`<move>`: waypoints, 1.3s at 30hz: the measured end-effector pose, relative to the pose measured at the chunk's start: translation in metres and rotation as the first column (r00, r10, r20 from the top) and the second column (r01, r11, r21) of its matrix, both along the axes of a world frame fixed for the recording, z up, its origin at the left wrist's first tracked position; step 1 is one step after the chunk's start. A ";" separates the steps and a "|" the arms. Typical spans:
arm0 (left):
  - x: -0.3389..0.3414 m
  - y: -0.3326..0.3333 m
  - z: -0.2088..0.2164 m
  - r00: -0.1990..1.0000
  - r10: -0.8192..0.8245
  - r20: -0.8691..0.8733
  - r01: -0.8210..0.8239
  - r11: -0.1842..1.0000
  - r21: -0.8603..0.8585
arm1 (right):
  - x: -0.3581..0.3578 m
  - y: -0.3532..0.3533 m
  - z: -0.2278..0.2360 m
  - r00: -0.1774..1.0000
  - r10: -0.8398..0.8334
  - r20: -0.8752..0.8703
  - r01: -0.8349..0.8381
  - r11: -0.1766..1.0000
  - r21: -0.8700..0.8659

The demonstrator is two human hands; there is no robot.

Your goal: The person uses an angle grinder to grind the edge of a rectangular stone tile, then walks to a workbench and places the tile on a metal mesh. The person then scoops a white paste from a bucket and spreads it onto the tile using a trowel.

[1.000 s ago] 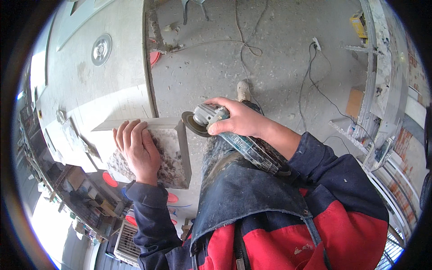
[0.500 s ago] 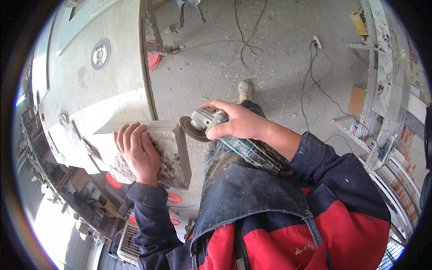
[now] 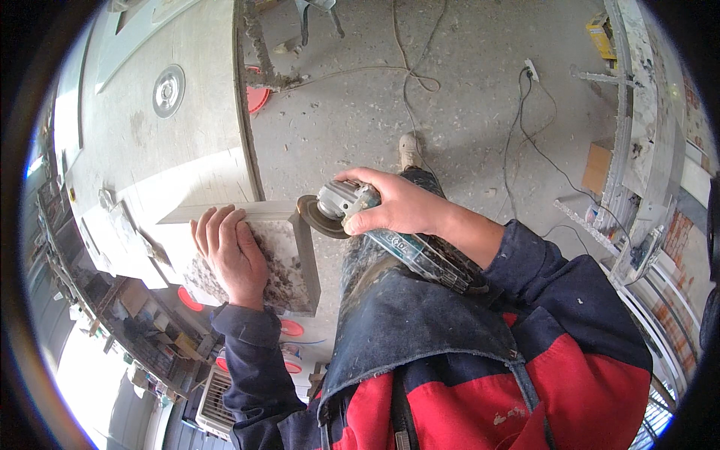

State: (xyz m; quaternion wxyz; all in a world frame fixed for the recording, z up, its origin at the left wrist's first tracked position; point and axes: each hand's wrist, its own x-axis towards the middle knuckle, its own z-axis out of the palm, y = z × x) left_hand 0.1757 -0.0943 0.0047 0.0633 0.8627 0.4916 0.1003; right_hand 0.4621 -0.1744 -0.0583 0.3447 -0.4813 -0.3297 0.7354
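An angle grinder point(image 3: 401, 244) with a grey metal head and a teal and black body lies in the grip of my right hand point(image 3: 397, 201). Its round, dusty disc point(image 3: 322, 217) stands at the right-hand corner of a thick-edged block point(image 3: 289, 274). Whether disc and block touch, I cannot tell. The block's face is mottled white and dark, stone-like, with plain grey sides. My left hand point(image 3: 231, 259) lies on that face, its fingers stretched toward the far edge and the thumb a little apart.
On the left, a pale table point(image 3: 202, 135) carries a loose round disc point(image 3: 169, 91). Cables point(image 3: 517, 124) trail over the debris-strewn floor beyond my shoe point(image 3: 409, 152). Red round lids point(image 3: 290, 328) show below the block. A metal frame point(image 3: 626, 142) and a cardboard box point(image 3: 596, 168) stand at right.
Almost nothing differs. The grinder's disc and the block's right edge sit a pixel or two from where they were; both hands keep their places.
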 end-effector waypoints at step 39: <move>0.002 0.000 0.003 1.000 0.004 0.005 -0.004 1.000 -0.029 | 0.007 0.003 0.017 0.990 0.082 -0.113 -0.079 0.996 0.027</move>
